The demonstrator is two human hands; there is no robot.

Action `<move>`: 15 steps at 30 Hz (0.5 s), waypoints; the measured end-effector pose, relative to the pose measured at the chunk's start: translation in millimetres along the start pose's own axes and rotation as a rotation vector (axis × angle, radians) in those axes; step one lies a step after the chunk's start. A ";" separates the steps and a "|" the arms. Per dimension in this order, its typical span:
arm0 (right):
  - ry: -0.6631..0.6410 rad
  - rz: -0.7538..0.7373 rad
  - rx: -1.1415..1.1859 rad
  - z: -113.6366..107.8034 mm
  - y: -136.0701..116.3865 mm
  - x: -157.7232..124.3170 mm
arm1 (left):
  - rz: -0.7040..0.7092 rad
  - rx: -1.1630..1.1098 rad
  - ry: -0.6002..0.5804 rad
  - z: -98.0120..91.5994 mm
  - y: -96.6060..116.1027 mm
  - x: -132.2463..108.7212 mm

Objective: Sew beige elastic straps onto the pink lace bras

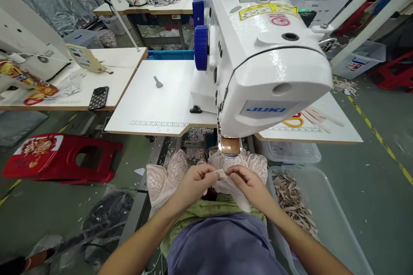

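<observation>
A pale pink lace bra (158,182) lies across my lap, just below the head of the white JUKI sewing machine (277,81). Its lace cups show to the left and right of my hands. My left hand (198,180) pinches the light fabric edge of the bra between thumb and fingers. Close beside it, my right hand (248,182) pinches the same edge, with a pale flap of fabric hanging below. The needle area is hidden behind a brown-tinted guard (230,146).
A clear plastic bin (338,219) with beige strips stands at my right. Yellow-handled scissors (293,121) lie on the right table side. A small grey tool (158,81) rests on the left tabletop (174,103). A red stool (61,159) stands at the left.
</observation>
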State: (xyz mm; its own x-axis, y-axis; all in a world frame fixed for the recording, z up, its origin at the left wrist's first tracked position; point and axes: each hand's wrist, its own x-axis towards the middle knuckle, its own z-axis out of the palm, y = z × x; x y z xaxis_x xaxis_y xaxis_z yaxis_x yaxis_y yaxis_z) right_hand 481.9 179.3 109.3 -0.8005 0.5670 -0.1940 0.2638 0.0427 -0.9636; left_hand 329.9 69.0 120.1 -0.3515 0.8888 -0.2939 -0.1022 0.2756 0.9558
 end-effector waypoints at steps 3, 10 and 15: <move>-0.055 -0.034 -0.045 -5.9 -7.0 2.9 | 0.074 0.184 -0.118 6.6 6.0 -4.8; -0.174 -0.069 -0.404 -34.8 6.7 0.6 | 0.197 0.403 -0.103 11.1 -13.4 10.8; 0.273 0.080 -0.211 -33.5 37.4 11.5 | 0.190 0.129 0.329 24.0 -39.6 0.9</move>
State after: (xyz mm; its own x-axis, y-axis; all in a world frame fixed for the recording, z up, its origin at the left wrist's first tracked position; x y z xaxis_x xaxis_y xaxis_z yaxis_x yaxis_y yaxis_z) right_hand 500.6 214.9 77.2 -0.6069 0.7733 -0.1832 0.4480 0.1425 -0.8826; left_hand 355.9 67.7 81.9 -0.6340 0.7698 -0.0744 0.1038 0.1800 0.9782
